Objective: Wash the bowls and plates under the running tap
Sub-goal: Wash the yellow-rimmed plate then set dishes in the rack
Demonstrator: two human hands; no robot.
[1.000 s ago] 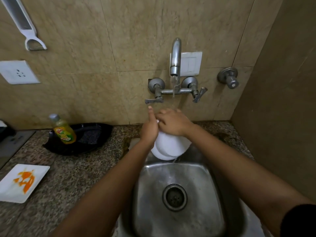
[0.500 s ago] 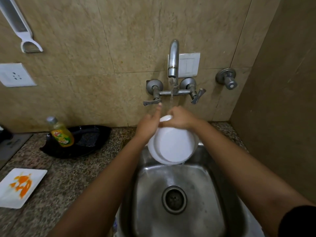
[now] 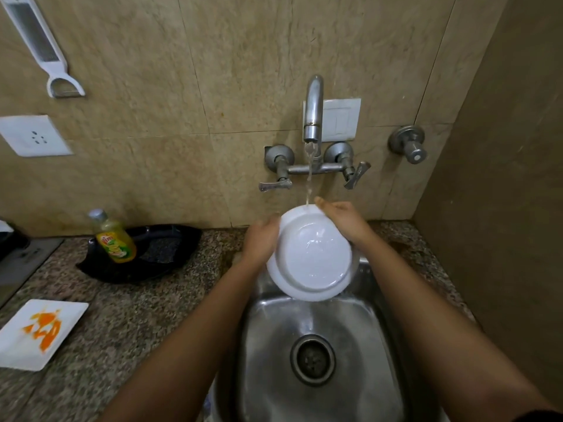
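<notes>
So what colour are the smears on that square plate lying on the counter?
Orange, on a white square plate, seen in the head view.

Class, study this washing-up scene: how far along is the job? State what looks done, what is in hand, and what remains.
Done: nothing visibly washed and set aside. In hand: the left hand and right hand hold a round white plate tilted over the sink, with water from the tap hitting its top rim. Left: the square plate smeared orange waits on the counter.
</notes>
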